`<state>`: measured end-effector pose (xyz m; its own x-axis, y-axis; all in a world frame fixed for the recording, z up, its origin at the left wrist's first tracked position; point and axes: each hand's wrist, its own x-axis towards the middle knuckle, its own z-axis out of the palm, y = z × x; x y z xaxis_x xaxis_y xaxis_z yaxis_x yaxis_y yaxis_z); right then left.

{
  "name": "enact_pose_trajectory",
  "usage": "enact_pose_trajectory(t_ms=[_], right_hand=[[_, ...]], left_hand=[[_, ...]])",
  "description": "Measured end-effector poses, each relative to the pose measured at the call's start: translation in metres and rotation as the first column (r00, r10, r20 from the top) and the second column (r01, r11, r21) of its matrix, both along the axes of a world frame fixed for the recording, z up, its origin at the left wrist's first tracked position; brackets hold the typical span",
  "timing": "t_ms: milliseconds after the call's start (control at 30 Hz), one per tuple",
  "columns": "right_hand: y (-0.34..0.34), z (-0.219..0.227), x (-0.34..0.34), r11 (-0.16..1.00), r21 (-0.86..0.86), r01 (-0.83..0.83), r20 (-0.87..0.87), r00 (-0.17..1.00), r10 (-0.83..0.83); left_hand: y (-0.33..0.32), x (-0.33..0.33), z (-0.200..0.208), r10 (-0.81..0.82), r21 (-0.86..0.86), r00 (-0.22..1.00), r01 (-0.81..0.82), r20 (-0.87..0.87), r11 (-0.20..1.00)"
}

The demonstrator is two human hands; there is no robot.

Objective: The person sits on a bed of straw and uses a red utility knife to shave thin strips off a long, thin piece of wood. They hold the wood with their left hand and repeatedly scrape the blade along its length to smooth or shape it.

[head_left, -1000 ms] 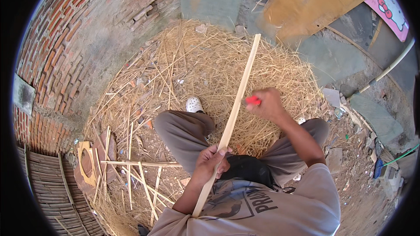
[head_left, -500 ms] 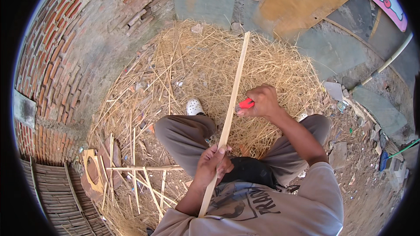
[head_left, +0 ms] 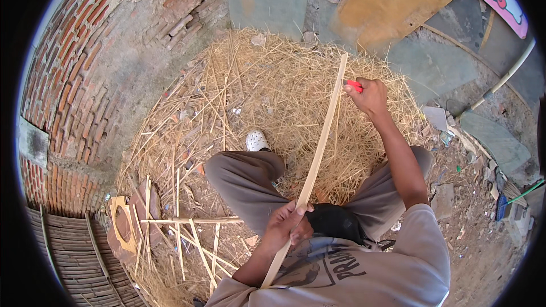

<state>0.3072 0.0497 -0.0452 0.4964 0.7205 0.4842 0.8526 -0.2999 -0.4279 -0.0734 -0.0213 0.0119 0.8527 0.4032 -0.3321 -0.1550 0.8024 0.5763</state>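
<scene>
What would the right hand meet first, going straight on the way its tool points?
The pale strip, near its far end. The red tool in the right hand points left at it and looks touching or nearly so; depth is unclear.

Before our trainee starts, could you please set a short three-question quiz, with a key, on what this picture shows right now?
1. Multiple choice: where does the left hand grip the long pale strip?
a) at its far tip
b) toward its end nearer the person's body
c) nowhere; it is off the strip

2. True or false: the red tool in the right hand is closer to the strip's far tip than the left hand is.

3. Fill in: in the picture, the white shoe shows to the ____ of the strip.

Key: 1. b; 2. true; 3. left
</scene>
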Motion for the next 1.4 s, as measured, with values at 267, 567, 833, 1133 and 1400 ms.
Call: enact_pose_trajectory(t_ms=[267, 567, 833, 1133, 1400], right_hand=[[0.005, 0.01, 0.055, 0.929, -0.145, 0.341, -0.358, 0.857, -0.37], [-0.03, -0.002, -0.078, 0.946, 0.032, -0.323, -0.036, 0.945, 0.324], [-0.049, 0.018, -0.137, 0.821, 0.003, -0.571, 0.07, 0.819, 0.569], [-0.041, 0.009, -0.116, 0.91, -0.017, -0.413, -0.037, 0.91, 0.413], [-0.033, 0.015, -0.11, 0.869, 0.085, -0.488, 0.137, 0.87, 0.475]], left_hand=[[-0.009, -0.012, 0.011, -0.129, 0.16, 0.981, 0.151, -0.143, 0.975], [0.015, -0.011, 0.012, 0.18, 0.458, 0.886, 0.042, -0.428, 0.888], [0.017, 0.002, 0.023, 0.249, 0.56, 0.847, 0.067, -0.469, 0.826], [0.014, 0.011, 0.034, 0.224, 0.592, 0.832, 0.149, -0.508, 0.792], [0.017, 0.013, 0.026, 0.228, 0.588, 0.856, 0.105, -0.464, 0.802]])
